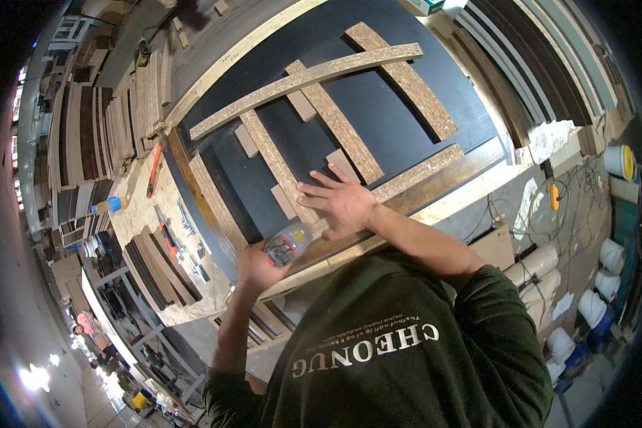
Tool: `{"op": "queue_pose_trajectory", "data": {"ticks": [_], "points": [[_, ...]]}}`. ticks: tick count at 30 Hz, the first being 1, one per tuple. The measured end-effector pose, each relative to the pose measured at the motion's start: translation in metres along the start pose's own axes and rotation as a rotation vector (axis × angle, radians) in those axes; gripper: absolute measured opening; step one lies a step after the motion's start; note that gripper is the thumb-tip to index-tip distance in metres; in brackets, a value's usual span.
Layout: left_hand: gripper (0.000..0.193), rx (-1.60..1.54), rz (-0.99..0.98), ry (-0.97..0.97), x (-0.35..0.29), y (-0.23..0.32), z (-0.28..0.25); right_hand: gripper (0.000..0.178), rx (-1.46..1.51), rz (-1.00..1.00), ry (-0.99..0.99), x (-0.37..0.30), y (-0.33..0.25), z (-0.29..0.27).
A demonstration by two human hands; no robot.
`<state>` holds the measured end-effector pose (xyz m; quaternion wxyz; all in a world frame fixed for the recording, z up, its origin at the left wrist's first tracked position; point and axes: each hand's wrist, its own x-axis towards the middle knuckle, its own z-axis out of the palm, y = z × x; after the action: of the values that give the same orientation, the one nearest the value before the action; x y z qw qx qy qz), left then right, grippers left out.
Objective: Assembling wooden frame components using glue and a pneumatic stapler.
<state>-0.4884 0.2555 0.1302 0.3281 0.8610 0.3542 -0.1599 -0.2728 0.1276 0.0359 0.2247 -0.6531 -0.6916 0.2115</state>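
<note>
Dark green shirt (399,303): pale lettering (367,351) across the front. Left hand (255,265): fingers clasped around a clear bottle (287,247) bearing a yellow patch. Right hand (344,207): fingers spread, touching a particleboard strip (270,153). The strip lies on a black panel (381,114).

Strips (334,121) lie on the panel (471,110), apparently with buckets (592,307) farther right.

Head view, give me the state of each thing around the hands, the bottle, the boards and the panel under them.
Left hand, closed around the bottle
Right hand, fingers spread, palm down over the boards
Clear bottle, gripped and tilted, cap state hidden
Long chipboard strip, lying across other strips
Small block, lying between two strips
Dark panel, lying flat beneath the strips
</note>
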Motion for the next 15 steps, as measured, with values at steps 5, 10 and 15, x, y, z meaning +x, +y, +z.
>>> {"op": "queue_pose_trajectory", "data": {"ticks": [5,10,15], "points": [[0.043,0.132,-0.006,0.039,0.001,0.029,-0.010,0.080,-0.015,0.000,-0.017,0.000,0.001,0.001],[0.043,0.085,0.065,0.038,0.000,0.001,-0.004,0.080,-0.010,-0.010,-0.029,0.002,-0.001,0.002],[0.043,0.044,0.084,0.015,0.008,0.012,0.004,0.079,-0.025,0.011,-0.029,0.001,-0.001,0.000]]}}
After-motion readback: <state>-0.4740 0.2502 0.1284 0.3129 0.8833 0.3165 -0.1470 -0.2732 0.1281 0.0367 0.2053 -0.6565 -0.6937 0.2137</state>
